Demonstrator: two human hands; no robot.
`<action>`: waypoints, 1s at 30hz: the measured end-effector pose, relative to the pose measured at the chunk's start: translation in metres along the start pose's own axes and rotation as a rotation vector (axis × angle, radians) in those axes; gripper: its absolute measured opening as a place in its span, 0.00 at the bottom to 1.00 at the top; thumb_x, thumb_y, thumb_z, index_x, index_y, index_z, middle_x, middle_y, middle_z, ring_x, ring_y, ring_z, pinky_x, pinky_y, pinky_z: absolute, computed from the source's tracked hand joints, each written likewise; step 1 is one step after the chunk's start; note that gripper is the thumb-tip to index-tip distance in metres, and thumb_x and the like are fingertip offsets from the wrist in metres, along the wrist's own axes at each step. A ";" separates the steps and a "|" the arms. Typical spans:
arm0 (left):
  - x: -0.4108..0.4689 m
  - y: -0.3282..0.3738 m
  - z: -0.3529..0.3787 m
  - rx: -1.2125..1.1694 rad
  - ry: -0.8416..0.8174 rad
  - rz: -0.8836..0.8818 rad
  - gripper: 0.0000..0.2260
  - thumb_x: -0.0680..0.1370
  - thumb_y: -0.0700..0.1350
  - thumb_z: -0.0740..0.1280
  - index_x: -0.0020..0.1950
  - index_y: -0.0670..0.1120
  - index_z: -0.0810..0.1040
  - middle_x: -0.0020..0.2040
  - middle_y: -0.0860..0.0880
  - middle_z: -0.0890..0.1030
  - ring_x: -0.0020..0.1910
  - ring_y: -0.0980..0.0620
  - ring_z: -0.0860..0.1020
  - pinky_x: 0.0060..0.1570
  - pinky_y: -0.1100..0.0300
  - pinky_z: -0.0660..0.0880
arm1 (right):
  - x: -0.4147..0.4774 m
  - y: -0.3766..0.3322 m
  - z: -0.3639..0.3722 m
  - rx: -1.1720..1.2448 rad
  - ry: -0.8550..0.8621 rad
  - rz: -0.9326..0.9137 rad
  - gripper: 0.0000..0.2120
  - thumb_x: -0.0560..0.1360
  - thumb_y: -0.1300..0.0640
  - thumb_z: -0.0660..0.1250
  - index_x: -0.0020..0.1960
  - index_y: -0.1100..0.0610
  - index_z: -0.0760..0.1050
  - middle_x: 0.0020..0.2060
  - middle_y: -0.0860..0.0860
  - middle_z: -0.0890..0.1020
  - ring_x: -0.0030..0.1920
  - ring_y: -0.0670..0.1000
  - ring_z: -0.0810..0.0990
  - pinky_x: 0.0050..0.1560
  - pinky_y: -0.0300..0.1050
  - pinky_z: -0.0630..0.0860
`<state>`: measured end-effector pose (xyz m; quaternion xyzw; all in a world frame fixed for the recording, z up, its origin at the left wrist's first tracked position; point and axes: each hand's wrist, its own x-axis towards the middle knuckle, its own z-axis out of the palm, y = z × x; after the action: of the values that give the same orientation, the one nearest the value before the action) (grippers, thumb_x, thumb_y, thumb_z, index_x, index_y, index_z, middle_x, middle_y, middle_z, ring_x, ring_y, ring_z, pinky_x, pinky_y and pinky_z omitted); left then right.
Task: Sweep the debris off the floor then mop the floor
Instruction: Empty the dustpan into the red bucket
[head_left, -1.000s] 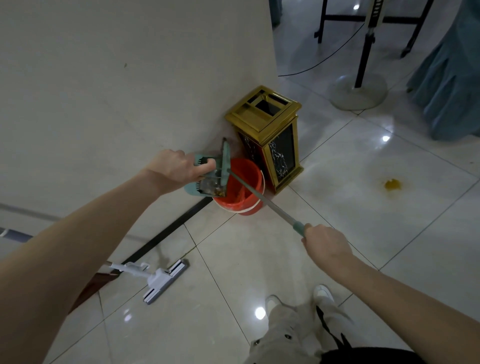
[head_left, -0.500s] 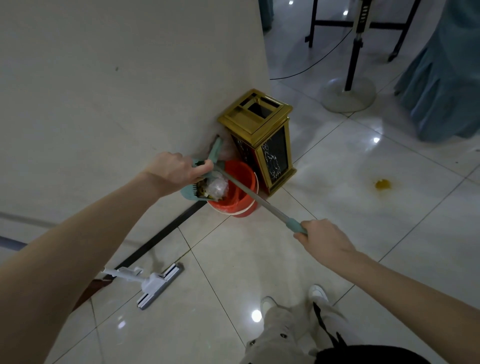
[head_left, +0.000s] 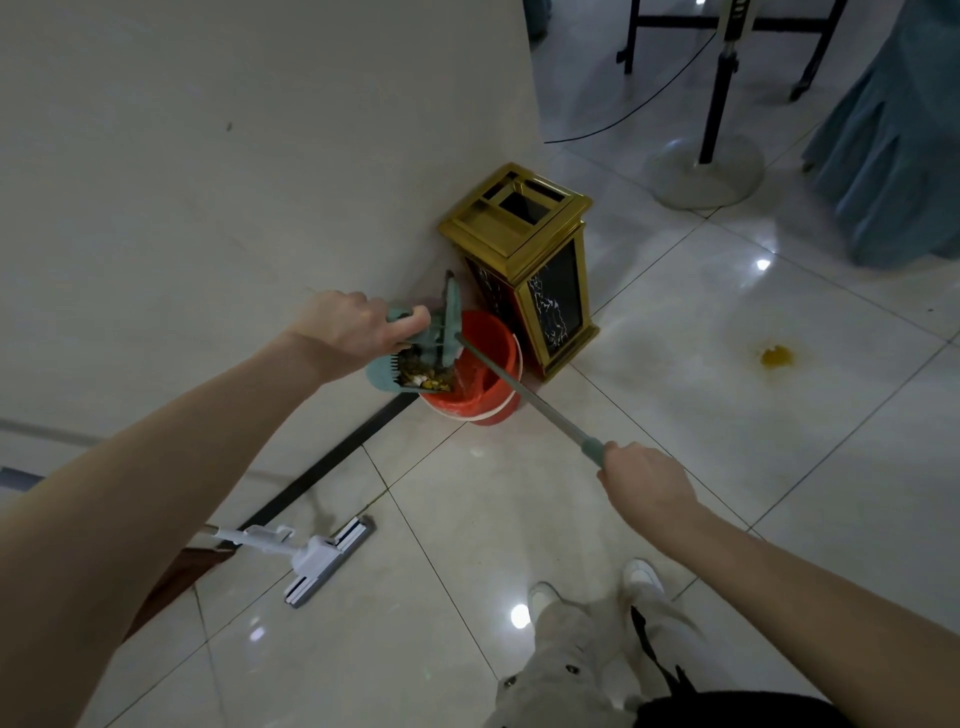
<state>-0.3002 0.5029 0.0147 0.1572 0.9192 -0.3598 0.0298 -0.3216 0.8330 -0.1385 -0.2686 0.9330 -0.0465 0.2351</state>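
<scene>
My left hand (head_left: 353, 330) grips the teal dustpan (head_left: 387, 371) and holds it tilted at the rim of a red bucket (head_left: 496, 374). Yellowish debris (head_left: 423, 376) lies in the pan's mouth. My right hand (head_left: 644, 480) is closed on the end of the broom handle (head_left: 524, 392), whose teal head (head_left: 449, 322) stands upright inside the dustpan over the bucket. A white flat mop (head_left: 317, 558) lies on the tiled floor at lower left. A yellow stain (head_left: 775, 356) marks the floor to the right.
A gold and black bin (head_left: 524, 260) stands against the wall (head_left: 234, 182) just behind the bucket. A stand with a round base (head_left: 704, 171) and a black cable are at the back; blue cloth (head_left: 893, 156) hangs at far right. My shoes (head_left: 592, 584) are below.
The broom head has swung upright in the dustpan and a clear wrapper seen in the pan half a second ago is gone. Both hands stay in nearly the same place.
</scene>
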 end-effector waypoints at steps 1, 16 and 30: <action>0.003 0.005 -0.002 0.018 -0.003 0.004 0.18 0.81 0.54 0.57 0.64 0.51 0.52 0.35 0.46 0.72 0.28 0.47 0.69 0.24 0.59 0.64 | 0.001 0.004 -0.003 0.033 -0.012 0.006 0.11 0.81 0.54 0.60 0.58 0.58 0.74 0.46 0.54 0.81 0.44 0.55 0.80 0.39 0.46 0.71; 0.038 0.032 -0.029 0.106 -0.122 0.085 0.22 0.81 0.49 0.58 0.68 0.50 0.48 0.37 0.46 0.69 0.32 0.48 0.71 0.25 0.58 0.64 | -0.017 -0.042 0.018 0.260 -0.074 -0.018 0.10 0.82 0.56 0.58 0.55 0.60 0.74 0.38 0.50 0.73 0.39 0.51 0.75 0.40 0.41 0.73; 0.023 0.035 -0.018 0.181 -0.180 0.188 0.23 0.82 0.44 0.56 0.68 0.52 0.43 0.39 0.48 0.65 0.33 0.50 0.68 0.29 0.59 0.66 | -0.017 0.021 -0.001 0.271 -0.137 0.050 0.11 0.79 0.51 0.63 0.50 0.59 0.76 0.36 0.51 0.74 0.37 0.54 0.76 0.37 0.45 0.74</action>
<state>-0.3105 0.5458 0.0012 0.2117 0.8578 -0.4496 0.1315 -0.3196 0.8601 -0.1351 -0.2135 0.9063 -0.1476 0.3335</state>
